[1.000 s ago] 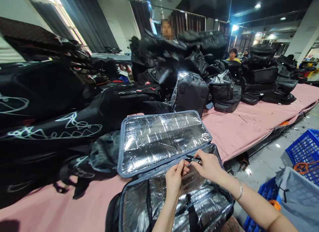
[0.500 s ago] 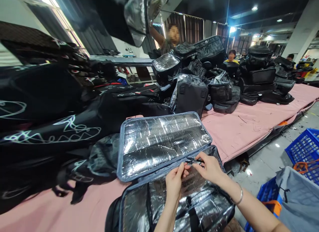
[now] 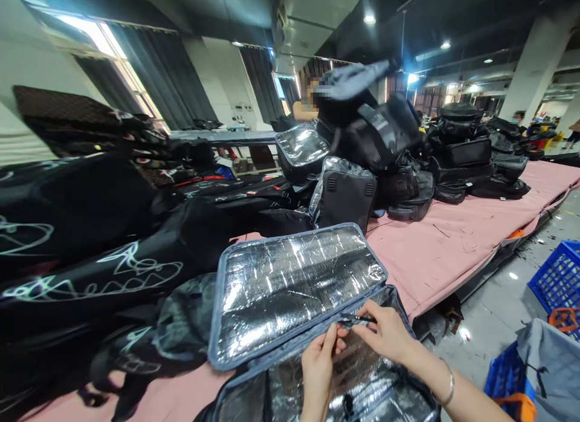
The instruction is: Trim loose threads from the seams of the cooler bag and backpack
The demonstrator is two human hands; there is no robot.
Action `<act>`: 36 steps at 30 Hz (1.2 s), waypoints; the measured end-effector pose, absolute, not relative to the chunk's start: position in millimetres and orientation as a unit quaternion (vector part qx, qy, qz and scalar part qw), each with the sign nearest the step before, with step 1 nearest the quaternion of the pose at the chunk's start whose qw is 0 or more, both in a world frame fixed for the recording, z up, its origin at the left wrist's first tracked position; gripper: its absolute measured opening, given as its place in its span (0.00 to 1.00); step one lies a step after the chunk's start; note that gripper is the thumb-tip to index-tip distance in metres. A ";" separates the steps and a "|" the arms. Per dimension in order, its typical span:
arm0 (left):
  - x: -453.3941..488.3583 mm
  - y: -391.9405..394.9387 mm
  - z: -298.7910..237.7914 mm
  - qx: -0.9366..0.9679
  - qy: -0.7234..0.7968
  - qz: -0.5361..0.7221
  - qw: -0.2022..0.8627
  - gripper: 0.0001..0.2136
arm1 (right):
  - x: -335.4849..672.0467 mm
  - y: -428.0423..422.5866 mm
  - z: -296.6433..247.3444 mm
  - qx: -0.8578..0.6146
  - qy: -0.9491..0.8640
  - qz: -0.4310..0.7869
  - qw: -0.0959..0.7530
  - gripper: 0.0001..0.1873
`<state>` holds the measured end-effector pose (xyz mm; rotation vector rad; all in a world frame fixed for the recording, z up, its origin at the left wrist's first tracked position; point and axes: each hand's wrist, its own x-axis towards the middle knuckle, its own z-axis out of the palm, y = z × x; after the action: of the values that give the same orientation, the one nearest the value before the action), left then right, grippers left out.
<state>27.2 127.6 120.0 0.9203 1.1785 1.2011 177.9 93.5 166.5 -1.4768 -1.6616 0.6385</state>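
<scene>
In front of me an insulated bag (image 3: 267, 389) lies open, its inside lined with silver foil. Its lid (image 3: 299, 283), edged in grey binding, is folded back away from me. My right hand (image 3: 385, 334), a bangle on its wrist, grips small black thread snips (image 3: 351, 320) whose tips point left to the hinge seam. Right beside those tips, my left hand (image 3: 319, 355) is closed in a pinch at the seam. What sits between its fingertips is too small to make out.
Black bags with white line drawings (image 3: 145, 271) crowd the left. More black bags (image 3: 347, 195) are heaped on the pink-covered table (image 3: 453, 240). Beyond the heap, a person (image 3: 306, 110) handles bags. Blue crates (image 3: 559, 274) stand on the floor at right, one with a grey cloth (image 3: 555, 361).
The bag raised by the person opposite has come down onto the heap, where bags are blurred by motion. My view has tilted up slightly. Both my hands stay at the seam.
</scene>
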 end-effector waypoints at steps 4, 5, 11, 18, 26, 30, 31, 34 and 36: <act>27.1 127.9 119.6 0.391 0.505 0.512 0.574 0.23 | 174.5 95.1 159.2 -0.591 -0.613 0.312 0.421 0.13; 27.2 127.6 119.3 0.389 0.505 0.512 0.575 0.23 | 173.3 96.7 155.0 -0.593 -0.602 0.326 0.424 0.15; 27.7 126.2 116.7 0.381 0.510 0.512 0.577 0.23 | 166.0 106.6 136.9 -0.591 -0.557 0.433 0.392 0.16; 26.9 126.3 116.3 0.382 0.511 0.513 0.575 0.22 | 164.7 106.6 151.8 -0.593 -0.558 0.427 0.394 0.16; 30.3 127.5 116.4 0.405 0.517 0.513 0.553 0.23 | 171.5 111.9 138.8 -0.587 -0.465 0.462 0.475 0.18; 30.5 124.6 121.3 0.429 0.524 0.491 0.548 0.24 | 164.7 109.7 133.4 -0.563 -0.395 0.537 0.489 0.26; 29.1 123.0 125.0 0.434 0.525 0.481 0.553 0.24 | 162.2 108.3 133.4 -0.549 -0.373 0.562 0.493 0.28; 21.8 120.4 143.1 0.533 0.531 0.451 0.480 0.19 | 156.1 103.8 134.6 -0.484 -0.285 0.637 0.528 0.31; 17.3 124.0 158.6 0.679 0.522 0.413 0.308 0.15 | 153.9 101.2 135.3 -0.447 -0.238 0.663 0.551 0.32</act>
<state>17.3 124.0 158.6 1.7962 1.3793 1.0930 153.9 101.2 135.3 -1.0574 -0.5619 1.5691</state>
